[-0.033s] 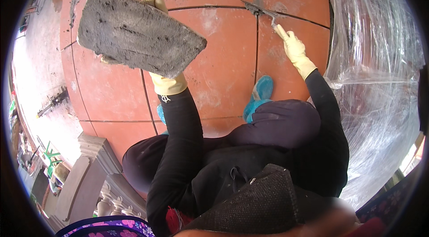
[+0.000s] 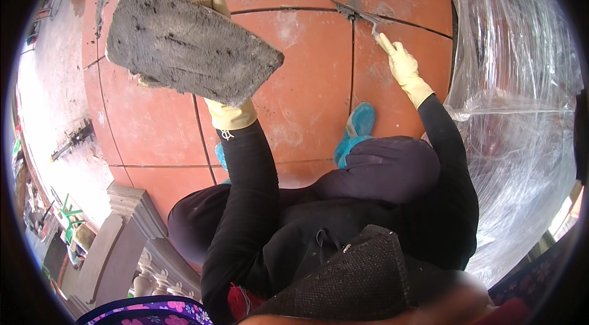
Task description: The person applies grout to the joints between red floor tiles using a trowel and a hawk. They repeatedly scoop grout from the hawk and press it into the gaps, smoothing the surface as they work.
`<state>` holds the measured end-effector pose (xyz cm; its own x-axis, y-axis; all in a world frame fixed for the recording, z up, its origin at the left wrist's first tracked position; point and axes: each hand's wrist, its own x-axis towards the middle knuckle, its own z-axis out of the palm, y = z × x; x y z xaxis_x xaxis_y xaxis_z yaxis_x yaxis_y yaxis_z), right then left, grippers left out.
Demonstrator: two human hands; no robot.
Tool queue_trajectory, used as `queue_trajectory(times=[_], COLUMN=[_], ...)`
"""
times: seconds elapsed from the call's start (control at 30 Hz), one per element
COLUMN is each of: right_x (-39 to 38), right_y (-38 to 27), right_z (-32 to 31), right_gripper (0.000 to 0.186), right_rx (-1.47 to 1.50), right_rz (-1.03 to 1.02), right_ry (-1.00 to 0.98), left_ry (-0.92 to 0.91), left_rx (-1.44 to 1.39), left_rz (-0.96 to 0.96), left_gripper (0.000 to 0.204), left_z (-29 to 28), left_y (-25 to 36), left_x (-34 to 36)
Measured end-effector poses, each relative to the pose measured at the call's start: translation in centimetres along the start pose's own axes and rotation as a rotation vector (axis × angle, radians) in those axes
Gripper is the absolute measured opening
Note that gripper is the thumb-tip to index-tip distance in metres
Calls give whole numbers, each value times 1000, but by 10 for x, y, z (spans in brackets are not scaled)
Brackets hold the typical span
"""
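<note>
Two gloved hands at work. My left hand (image 2: 211,98), upper left of frame, grips a flat board (image 2: 184,43) loaded with grey mortar (image 2: 202,55), fingers curled over its far edge. My right hand (image 2: 402,67), upper right, is closed on a thin trowel (image 2: 359,15) whose tip sits in the joint (image 2: 352,73) between red floor tiles (image 2: 307,98). To do it well, I'd say: keep the board level, press the tip along the gap, wipe off excess. No real containers; only the board carries mortar. Plastic sheet (image 2: 515,110) at right.
</note>
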<state>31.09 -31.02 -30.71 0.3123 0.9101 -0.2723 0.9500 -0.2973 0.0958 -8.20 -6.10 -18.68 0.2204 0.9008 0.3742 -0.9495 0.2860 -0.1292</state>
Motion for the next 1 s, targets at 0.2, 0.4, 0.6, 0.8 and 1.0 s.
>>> queue_trajectory(times=[0.2, 0.4, 0.6, 0.8, 1.0], right_x=[36, 68, 70, 70, 63], right_y=[9, 21, 27, 29, 39], right_z=[-19, -26, -11, -5, -2], right_gripper=[72, 71, 76, 79, 83], right_rx=[-63, -64, 42, 22, 265], right_rz=[-153, -279, -292, -299, -317], right_ry=[-53, -17, 125, 97, 165], left_ry=[-101, -218, -139, -137, 1], left_rx=[-75, -54, -54, -31, 47], left_rz=[-25, -22, -38, -35, 30], left_gripper=[116, 116, 108, 114, 115], left_z=[10, 8, 2, 5, 3], left_y=[-13, -9, -4, -8, -1], left_x=[3, 14, 11, 12, 8])
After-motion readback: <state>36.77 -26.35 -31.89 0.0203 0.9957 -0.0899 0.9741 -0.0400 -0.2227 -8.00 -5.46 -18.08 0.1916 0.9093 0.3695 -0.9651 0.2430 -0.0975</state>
